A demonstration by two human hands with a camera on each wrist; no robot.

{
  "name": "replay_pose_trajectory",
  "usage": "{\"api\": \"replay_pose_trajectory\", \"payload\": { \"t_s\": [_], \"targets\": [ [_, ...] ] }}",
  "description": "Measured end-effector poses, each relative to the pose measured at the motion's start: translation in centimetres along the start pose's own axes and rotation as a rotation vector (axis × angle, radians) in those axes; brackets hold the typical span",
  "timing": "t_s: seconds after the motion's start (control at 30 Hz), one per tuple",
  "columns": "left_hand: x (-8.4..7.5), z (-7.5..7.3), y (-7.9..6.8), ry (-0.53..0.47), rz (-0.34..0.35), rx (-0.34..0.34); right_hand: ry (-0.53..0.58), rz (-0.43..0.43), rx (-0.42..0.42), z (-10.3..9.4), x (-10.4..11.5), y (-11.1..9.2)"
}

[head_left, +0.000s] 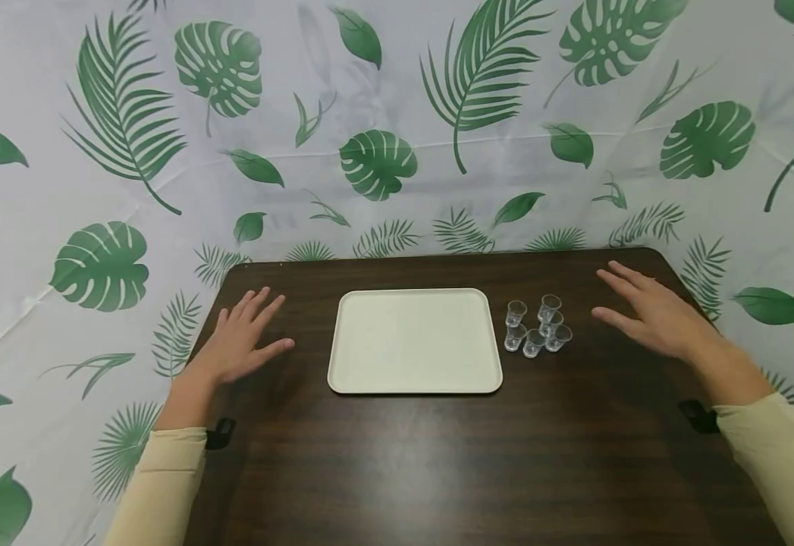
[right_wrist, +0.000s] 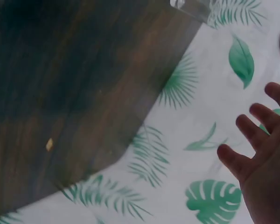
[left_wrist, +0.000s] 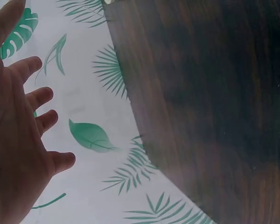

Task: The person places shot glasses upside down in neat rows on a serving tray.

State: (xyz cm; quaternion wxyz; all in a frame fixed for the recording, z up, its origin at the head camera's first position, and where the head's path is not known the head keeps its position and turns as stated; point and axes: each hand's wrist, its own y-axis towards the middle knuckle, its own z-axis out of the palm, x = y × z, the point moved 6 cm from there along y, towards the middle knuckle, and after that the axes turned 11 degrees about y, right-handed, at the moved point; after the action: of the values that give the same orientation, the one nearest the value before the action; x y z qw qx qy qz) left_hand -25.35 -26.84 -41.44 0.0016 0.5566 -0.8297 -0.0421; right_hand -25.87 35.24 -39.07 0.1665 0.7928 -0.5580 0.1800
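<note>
My left hand (head_left: 236, 345) hovers over the left side of the dark wooden table, fingers spread and holding nothing. On the opposite side my right hand (head_left: 649, 315) is held out with straight fingers, also with nothing in it. Between them lies a cream rectangular tray (head_left: 415, 341) with a raised rim and a bare surface. Several small clear cups (head_left: 535, 343) stand in a cluster just right of the tray, nearest to my right hand. The left wrist view shows the spread left fingers (left_wrist: 39, 98); the right wrist view shows the right fingers (right_wrist: 252, 133) spread as well.
The dark wooden table (head_left: 424, 470) has rounded far corners. A white cloth (head_left: 397, 98) printed with green leaves hangs behind it and along both sides. A black band piece (head_left: 221, 434) shows at the left wrist, another (head_left: 699, 416) at the right.
</note>
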Motion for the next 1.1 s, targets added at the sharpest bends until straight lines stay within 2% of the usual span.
{"api": "replay_pose_trajectory", "payload": {
  "t_s": [0.17, 0.33, 0.7, 0.8, 0.93, 1.1],
  "targets": [
    [-0.3, 1.4, -0.1, -0.022, -0.012, 0.033, 0.052, 0.013, 0.015, 1.8, -0.4, 0.0],
    [-0.8, 3.8, -0.5, -0.067, -0.022, 0.069, 0.122, 0.045, 0.009, 4.0, -0.8, -0.1],
    [-4.0, 8.9, -0.3, -0.209, 0.031, 0.153, 0.299, 0.195, -0.05, 8.1, -2.4, -0.4],
    [-4.5, 9.5, -0.3, -0.228, 0.033, 0.17, 0.353, 0.216, -0.067, 8.9, -2.8, -0.4],
    [-4.8, 9.7, -0.1, -0.227, 0.034, 0.158, 0.426, 0.244, -0.082, 9.8, -3.2, -0.4],
    [-4.8, 9.6, 0.3, -0.23, 0.047, 0.156, 0.451, 0.261, -0.104, 10.6, -3.5, -0.4]
  ]
}}
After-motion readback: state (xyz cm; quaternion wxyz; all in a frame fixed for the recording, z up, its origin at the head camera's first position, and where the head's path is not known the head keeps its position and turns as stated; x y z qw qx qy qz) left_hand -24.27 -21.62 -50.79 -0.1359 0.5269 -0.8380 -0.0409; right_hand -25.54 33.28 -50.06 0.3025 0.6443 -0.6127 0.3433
